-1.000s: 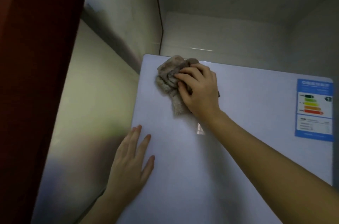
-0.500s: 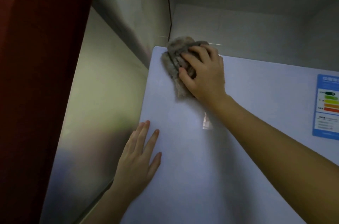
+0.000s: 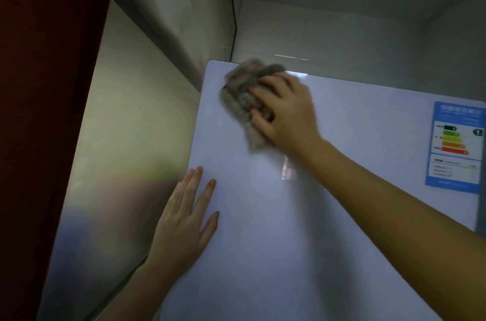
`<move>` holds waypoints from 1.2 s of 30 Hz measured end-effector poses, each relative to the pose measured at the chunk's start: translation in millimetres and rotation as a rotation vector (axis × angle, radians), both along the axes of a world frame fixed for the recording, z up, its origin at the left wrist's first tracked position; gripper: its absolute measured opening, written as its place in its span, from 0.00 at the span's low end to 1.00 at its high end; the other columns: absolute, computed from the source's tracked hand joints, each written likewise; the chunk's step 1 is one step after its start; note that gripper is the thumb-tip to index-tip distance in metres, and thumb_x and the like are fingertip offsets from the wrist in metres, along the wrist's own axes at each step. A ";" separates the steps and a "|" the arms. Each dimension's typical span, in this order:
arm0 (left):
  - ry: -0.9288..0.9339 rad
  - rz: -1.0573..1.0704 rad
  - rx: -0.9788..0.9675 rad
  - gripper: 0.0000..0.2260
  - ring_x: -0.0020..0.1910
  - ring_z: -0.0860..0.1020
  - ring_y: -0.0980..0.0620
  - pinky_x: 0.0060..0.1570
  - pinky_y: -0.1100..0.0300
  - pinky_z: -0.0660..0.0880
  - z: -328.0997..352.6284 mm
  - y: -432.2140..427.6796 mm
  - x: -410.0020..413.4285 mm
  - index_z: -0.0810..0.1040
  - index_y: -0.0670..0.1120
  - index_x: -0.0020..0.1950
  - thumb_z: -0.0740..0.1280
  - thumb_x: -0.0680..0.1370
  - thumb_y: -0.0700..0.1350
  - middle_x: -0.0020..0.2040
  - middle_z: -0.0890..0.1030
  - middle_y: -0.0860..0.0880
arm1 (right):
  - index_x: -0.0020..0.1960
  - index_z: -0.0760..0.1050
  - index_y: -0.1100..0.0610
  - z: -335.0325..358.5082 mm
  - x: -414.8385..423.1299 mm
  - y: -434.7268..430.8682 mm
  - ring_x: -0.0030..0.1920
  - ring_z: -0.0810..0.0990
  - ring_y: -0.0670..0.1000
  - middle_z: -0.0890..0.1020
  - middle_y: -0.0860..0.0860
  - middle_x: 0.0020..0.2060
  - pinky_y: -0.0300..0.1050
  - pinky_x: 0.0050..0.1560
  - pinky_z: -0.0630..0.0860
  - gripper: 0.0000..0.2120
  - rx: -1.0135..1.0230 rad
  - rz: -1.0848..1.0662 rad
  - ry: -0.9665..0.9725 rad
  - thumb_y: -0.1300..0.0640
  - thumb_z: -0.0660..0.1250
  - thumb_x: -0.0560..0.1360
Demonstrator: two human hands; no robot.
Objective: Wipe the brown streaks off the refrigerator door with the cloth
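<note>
The refrigerator door (image 3: 355, 189) is glossy white and fills the lower right of the view. A crumpled grey-brown cloth (image 3: 243, 89) is pressed against its top left corner. My right hand (image 3: 286, 113) grips the cloth, fingers curled over it, the arm reaching in from the lower right. My left hand (image 3: 184, 220) lies flat on the door's left edge, fingers spread, holding nothing. No brown streaks show on the visible door surface; the part under the cloth is hidden.
A blue energy label (image 3: 455, 144) is stuck near the door's right edge. The fridge's silvery side panel (image 3: 118, 149) runs down the left, beside a dark red surface (image 3: 47, 110). Grey walls (image 3: 342, 18) close in above.
My right hand has rubbed the cloth around the door's top left corner, staying in that area. The left hand remains flat on the door. The camera view shifted slightly.
</note>
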State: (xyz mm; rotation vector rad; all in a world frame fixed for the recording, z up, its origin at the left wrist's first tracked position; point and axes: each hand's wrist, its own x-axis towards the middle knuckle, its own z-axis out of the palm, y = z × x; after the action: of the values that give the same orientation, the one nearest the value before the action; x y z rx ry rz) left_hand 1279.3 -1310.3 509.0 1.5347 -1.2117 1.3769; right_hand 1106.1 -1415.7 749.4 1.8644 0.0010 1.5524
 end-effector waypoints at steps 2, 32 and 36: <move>0.007 0.012 0.012 0.27 0.80 0.60 0.42 0.74 0.44 0.65 0.1 0.5 -0.5 0.65 0.45 0.79 0.58 0.82 0.55 0.81 0.59 0.42 | 0.64 0.80 0.52 7.3 -24.0 -12.5 0.67 0.72 0.58 0.79 0.52 0.64 0.53 0.62 0.71 0.20 0.131 0.008 -0.139 0.50 0.71 0.73; 0.018 0.021 0.038 0.27 0.80 0.60 0.41 0.77 0.47 0.60 1.9 5.5 -7.0 0.65 0.43 0.78 0.58 0.82 0.54 0.81 0.60 0.41 | 0.60 0.83 0.55 -96.4 -43.3 -29.6 0.64 0.79 0.63 0.82 0.57 0.62 0.57 0.62 0.76 0.17 -0.313 -0.032 0.458 0.49 0.70 0.75; 0.006 0.053 0.076 0.28 0.80 0.59 0.40 0.78 0.46 0.59 3.0 7.6 -4.7 0.63 0.44 0.79 0.57 0.81 0.55 0.82 0.58 0.40 | 0.62 0.82 0.54 -112.9 -57.2 -36.6 0.66 0.78 0.60 0.82 0.56 0.63 0.56 0.64 0.76 0.17 -0.435 -0.058 0.720 0.48 0.68 0.78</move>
State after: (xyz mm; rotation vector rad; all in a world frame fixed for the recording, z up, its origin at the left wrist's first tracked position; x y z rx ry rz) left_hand 1274.6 -1302.7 512.0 1.6329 -1.2409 1.3733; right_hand 1048.9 -1452.4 636.4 1.9265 0.5567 0.6935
